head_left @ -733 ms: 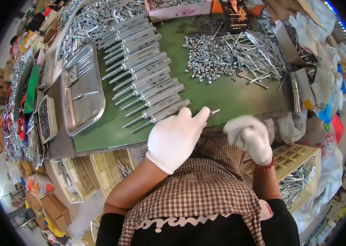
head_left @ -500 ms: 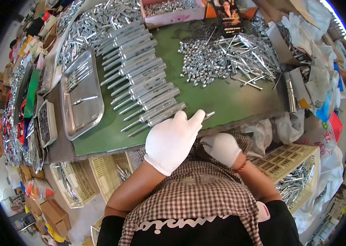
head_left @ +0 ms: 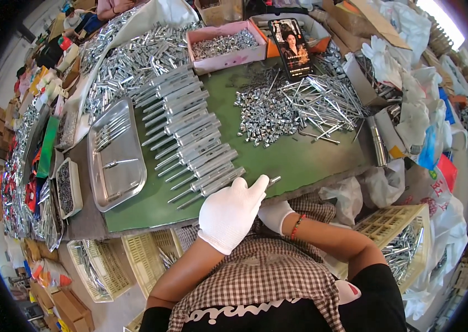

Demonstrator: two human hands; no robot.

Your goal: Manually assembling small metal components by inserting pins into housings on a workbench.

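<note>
My left hand, in a white glove, is at the near edge of the green work surface. Its fingers are closed around a slim metal part, whose shiny end juts out past the fingertips. My right hand, gloved too, sits below the table edge against the checked apron, close beside the left; its fingers are hidden. Just left of my left hand begins a long row of silver tubular metal parts with thin rods, laid side by side and running away from me.
Beyond lie a heap of small metal nuts and loose rods, with a phone propped behind. A steel tray stands left, a pink box at the back. Plastic crates flank me below the table.
My right hand has moved left, in behind my left hand. The view has tilted so that the table sits lower. The left hand keeps its grip on the metal part.
</note>
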